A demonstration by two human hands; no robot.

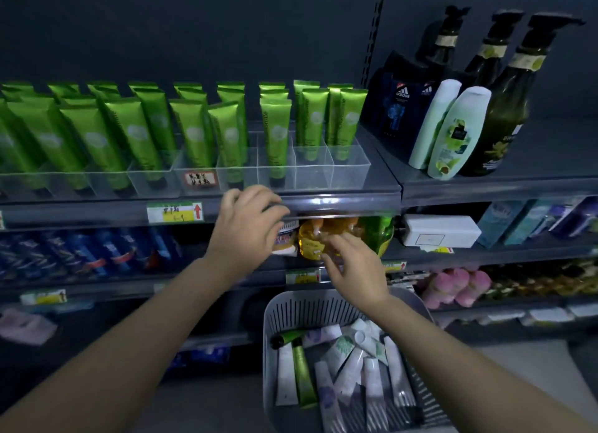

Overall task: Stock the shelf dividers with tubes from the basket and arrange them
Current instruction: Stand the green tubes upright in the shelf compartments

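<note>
Green tubes (191,131) stand upright in clear shelf dividers (349,167) along the upper shelf; the front cells at the right hold nothing. A grey slatted basket (323,306) below holds several white tubes (372,384) and two green tubes (302,374). My left hand (246,225) hovers at the shelf's front edge, fingers loosely curled, holding nothing. My right hand (352,264) hangs above the basket in front of the lower shelf, fingers relaxed and empty.
Dark pump bottles (504,102), white bottles (456,135) and dark boxes stand on the shelf at the right. A yellow bottle (310,241) and blue tubes (97,251) sit on the shelf below. Price tags (174,212) line the shelf edges.
</note>
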